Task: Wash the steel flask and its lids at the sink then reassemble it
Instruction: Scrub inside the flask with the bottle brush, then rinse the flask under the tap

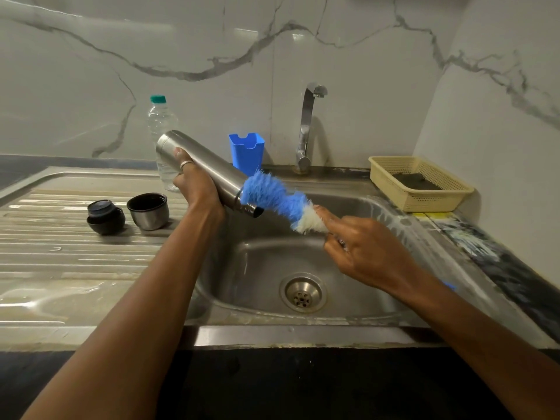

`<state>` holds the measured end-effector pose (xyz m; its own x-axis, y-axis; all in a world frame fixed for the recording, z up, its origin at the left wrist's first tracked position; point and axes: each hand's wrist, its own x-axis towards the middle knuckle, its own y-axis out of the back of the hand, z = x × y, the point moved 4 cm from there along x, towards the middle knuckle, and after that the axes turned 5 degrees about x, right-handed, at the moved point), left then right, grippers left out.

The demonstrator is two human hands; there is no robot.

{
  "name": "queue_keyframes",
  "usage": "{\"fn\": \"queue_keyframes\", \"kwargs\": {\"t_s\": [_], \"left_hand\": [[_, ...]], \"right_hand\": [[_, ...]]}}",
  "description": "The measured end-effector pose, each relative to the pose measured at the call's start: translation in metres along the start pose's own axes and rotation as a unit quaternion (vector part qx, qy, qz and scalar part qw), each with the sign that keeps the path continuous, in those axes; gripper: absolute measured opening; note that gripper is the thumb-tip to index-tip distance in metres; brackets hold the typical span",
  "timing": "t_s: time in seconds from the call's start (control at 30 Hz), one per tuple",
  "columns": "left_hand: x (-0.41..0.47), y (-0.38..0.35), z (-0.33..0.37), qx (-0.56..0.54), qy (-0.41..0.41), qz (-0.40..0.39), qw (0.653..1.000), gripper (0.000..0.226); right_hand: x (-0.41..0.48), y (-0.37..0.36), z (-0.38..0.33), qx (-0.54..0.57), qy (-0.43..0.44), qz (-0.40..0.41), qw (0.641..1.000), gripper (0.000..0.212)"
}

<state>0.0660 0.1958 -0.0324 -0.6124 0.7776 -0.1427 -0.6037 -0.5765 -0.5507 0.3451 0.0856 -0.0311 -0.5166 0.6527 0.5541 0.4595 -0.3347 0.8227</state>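
Steel runs along the near rim of the one sink [272, 334], and two bare forearms reach over it. One round drain [303, 294] sits in the floor of the basin. Above the basin's right side, the right hand [369, 253] curls its fingers round the handle of one brush [272, 192], the forefinger lying straight along the white bristles. The blue bristles farther up meet the mouth of the flask [218, 171]; whether the tip is inside cannot be told. The left hand [197, 183], one ring on a finger, wraps round the flask's middle and holds it in the air over the basin's left edge, tilted, mouth down to the right and base up to the left.

Two lids stand side by side, apart, on the ribbed drainboard to the left: one dark stopper [106, 216] and one steel cup lid [148, 211], open side up. Behind the flask is one clear plastic bottle [160, 122] with a green cap. Along the back edge come one blue plastic holder [247, 153] and one tap [307, 125]. At the right corner sits one cream basket [448, 195] with one dark pad inside. Two marble walls meet behind.
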Motion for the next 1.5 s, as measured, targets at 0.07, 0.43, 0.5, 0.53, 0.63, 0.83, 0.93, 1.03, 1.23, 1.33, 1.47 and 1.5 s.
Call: {"fn": "queue_keyframes", "kwargs": {"t_s": [0.07, 0.43, 0.5, 0.53, 0.63, 0.83, 0.93, 1.03, 1.23, 1.33, 1.47, 1.5], "left_hand": [[-0.001, 0.000, 0.001, 0.000, 0.007, -0.002, 1.000, 0.055], [-0.006, 0.000, -0.006, 0.008, 0.011, -0.021, 1.000, 0.058], [-0.006, -0.001, -0.005, 0.011, 0.005, -0.018, 1.000, 0.054], [-0.006, -0.001, -0.005, 0.013, 0.007, -0.017, 1.000, 0.052], [-0.002, 0.000, -0.006, 0.006, 0.017, -0.017, 1.000, 0.047], [0.007, 0.001, -0.012, -0.009, 0.024, -0.027, 0.999, 0.059], [0.013, -0.001, -0.015, -0.018, 0.022, -0.023, 0.999, 0.067], [0.019, -0.002, -0.020, -0.014, 0.023, -0.019, 0.999, 0.065], [0.019, -0.003, -0.024, -0.009, 0.032, -0.016, 0.999, 0.050], [0.021, -0.003, -0.024, -0.008, 0.036, -0.015, 0.999, 0.059], [0.021, -0.003, -0.022, -0.014, 0.033, -0.015, 0.999, 0.061], [0.020, -0.003, -0.021, -0.012, 0.034, -0.014, 0.999, 0.061]], "right_hand": [[-0.003, -0.003, -0.004, -0.002, 0.018, -0.020, 1.000, 0.057], [0.039, 0.054, -0.006, -0.197, -0.081, 0.050, 0.976, 0.045], [0.072, 0.075, -0.024, -0.252, -0.075, 0.037, 0.964, 0.041], [0.091, 0.083, -0.031, -0.286, -0.067, 0.027, 0.955, 0.042], [0.158, 0.092, -0.046, -0.357, -0.031, 0.000, 0.933, 0.048], [0.265, 0.061, -0.042, -0.443, 0.032, -0.073, 0.893, 0.029], [0.298, 0.040, -0.028, -0.467, 0.038, -0.111, 0.877, 0.024], [0.318, 0.025, -0.012, -0.480, 0.033, -0.119, 0.868, 0.019], [0.344, 0.004, 0.012, -0.482, 0.032, -0.128, 0.866, 0.024], [0.356, 0.003, 0.014, -0.475, 0.028, -0.123, 0.871, 0.028], [0.366, -0.008, 0.010, -0.474, 0.018, -0.138, 0.869, 0.028], [0.367, -0.012, 0.010, -0.473, 0.015, -0.142, 0.870, 0.028]]}}
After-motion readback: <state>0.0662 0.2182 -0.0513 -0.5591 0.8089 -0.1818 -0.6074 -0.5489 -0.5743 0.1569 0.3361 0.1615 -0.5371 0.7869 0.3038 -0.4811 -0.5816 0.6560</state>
